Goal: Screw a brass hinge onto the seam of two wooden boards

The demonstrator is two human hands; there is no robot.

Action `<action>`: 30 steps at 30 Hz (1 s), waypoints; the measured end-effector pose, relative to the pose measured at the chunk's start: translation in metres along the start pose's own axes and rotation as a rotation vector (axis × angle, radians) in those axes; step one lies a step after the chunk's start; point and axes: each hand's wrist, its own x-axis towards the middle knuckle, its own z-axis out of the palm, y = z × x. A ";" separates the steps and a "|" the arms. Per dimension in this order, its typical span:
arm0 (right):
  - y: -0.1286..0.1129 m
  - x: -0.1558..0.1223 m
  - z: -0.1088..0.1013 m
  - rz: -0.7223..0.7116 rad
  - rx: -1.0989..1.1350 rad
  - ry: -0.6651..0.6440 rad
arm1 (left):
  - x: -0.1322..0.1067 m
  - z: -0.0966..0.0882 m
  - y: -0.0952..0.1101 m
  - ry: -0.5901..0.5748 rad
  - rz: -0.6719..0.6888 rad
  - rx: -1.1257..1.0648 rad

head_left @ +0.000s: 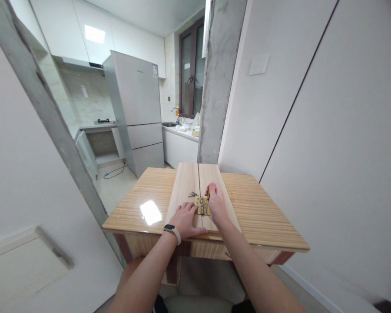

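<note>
A brass-coloured hinge (202, 206) lies opened flat across the seam between two pale wooden boards (186, 182). My right hand (217, 203) is closed around a screwdriver (209, 194); a bit of its yellow and dark handle shows, and the thin shaft points down at the hinge's right leaf. Most of the handle is hidden by my fingers. Flat on the left board rests my left hand (184, 217), fingertips against the hinge's left edge and thumb stretched across the seam near the front. Several dark screws (193, 194) lie loose just behind the hinge.
The boards lie on a glossy wood-grain table (263, 208) with a drawer (208, 251) in front. A white wall (329, 143) stands close on the right. Beyond the table are a silver refrigerator (140, 95) and a counter (182, 143) with a sink.
</note>
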 end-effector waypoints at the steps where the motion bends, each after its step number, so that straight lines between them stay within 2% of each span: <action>1: 0.001 0.000 0.000 -0.012 -0.011 -0.002 | 0.000 0.000 0.000 -0.001 0.001 0.000; 10: 0.001 0.005 -0.004 -0.102 -0.050 -0.111 | 0.000 0.001 0.000 0.004 0.001 0.008; 14: -0.002 0.007 -0.006 -0.082 -0.016 -0.171 | 0.000 0.003 -0.002 0.016 0.004 0.011; 19: -0.005 0.004 -0.006 0.014 0.111 -0.149 | 0.000 0.004 -0.002 0.025 0.006 0.013; 22: -0.002 0.000 -0.006 0.000 0.107 -0.121 | 0.000 0.003 -0.002 0.033 0.016 0.010; 27: 0.004 -0.004 -0.004 -0.018 0.051 0.014 | 0.000 0.003 -0.002 0.032 0.015 0.008; 30: 0.003 -0.005 -0.004 -0.046 0.001 0.004 | 0.001 0.003 -0.002 0.026 0.015 0.004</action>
